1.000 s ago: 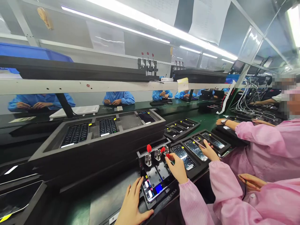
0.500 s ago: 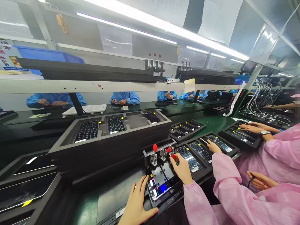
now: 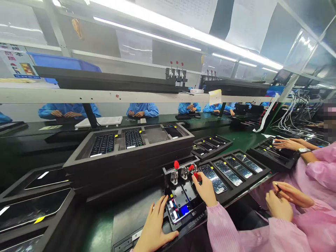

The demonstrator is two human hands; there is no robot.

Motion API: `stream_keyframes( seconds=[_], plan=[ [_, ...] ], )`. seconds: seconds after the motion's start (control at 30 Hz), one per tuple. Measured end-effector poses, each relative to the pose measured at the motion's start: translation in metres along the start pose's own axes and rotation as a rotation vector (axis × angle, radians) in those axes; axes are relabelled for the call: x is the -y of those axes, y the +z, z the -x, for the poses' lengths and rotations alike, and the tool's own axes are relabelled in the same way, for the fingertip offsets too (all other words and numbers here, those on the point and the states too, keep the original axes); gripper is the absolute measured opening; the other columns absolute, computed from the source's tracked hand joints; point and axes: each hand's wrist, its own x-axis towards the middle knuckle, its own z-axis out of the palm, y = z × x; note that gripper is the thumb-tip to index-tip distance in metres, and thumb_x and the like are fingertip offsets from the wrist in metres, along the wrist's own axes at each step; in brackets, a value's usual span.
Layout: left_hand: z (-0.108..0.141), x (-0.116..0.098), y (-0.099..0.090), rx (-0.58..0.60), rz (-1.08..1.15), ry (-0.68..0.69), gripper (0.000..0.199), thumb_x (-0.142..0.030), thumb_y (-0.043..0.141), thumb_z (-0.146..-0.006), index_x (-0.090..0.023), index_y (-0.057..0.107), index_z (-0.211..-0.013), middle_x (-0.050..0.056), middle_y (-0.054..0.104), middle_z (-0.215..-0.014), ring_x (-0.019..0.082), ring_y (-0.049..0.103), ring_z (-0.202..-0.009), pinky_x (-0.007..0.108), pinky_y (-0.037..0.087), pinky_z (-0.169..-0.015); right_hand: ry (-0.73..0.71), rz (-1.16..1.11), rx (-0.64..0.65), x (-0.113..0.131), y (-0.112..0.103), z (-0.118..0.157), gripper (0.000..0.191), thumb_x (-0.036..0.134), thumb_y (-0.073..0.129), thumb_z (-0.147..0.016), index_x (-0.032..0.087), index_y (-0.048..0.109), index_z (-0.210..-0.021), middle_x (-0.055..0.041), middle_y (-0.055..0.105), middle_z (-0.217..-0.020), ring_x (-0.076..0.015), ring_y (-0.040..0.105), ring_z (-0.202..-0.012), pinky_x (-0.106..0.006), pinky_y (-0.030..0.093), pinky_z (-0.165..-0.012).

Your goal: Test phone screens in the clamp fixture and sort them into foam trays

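A black test fixture [image 3: 195, 221] stands in front of me with a lit phone [image 3: 173, 214] lying in its near left part. My left hand [image 3: 155, 226] is spread against the fixture's left side, its fingertips by the phone's edge and its thumb along the front. My right hand [image 3: 204, 189] is closed around a red-tipped toggle clamp handle [image 3: 195, 175] at the fixture's back right. Beside it, another toggle clamp [image 3: 175, 173] has its red knob standing up. Flat metal plates [image 3: 179, 196] lie between the clamps and the lit screen.
Stacked foam trays [image 3: 126, 178] with phones rise behind the fixture. A foam tray [image 3: 258, 180] of several phones lies to the right, where a co-worker's hands [image 3: 280, 206] are close. More phone trays [image 3: 72, 199] stand at left. A shelf [image 3: 147, 97] crosses above the bench.
The co-worker's hand has drawn back from the right-hand tray, which now shows another phone in its slot. My hands keep their hold; the view has shifted slightly.
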Motion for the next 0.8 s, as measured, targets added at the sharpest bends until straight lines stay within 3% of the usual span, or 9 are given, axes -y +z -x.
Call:
stream_keyframes(
  seconds=[0.8],
  plan=[
    [0.0008, 0.0018, 0.0004, 0.026, 0.021, -0.02, 0.1, -0.048, 0.067, -0.065, -0.022, 0.009, -0.143, 0.012, 0.025, -0.148, 0.03, 0.022, -0.135, 0.054, 0.012, -0.111, 0.009, -0.023, 0.04, -0.0038, 0.0007, -0.002, 0.028, 0.045, 0.043, -0.085, 0.021, 0.054, -0.079, -0.0036, 0.063, -0.075, -0.0173, 0.06, -0.069, -0.031, 0.046, -0.068]
  ],
)
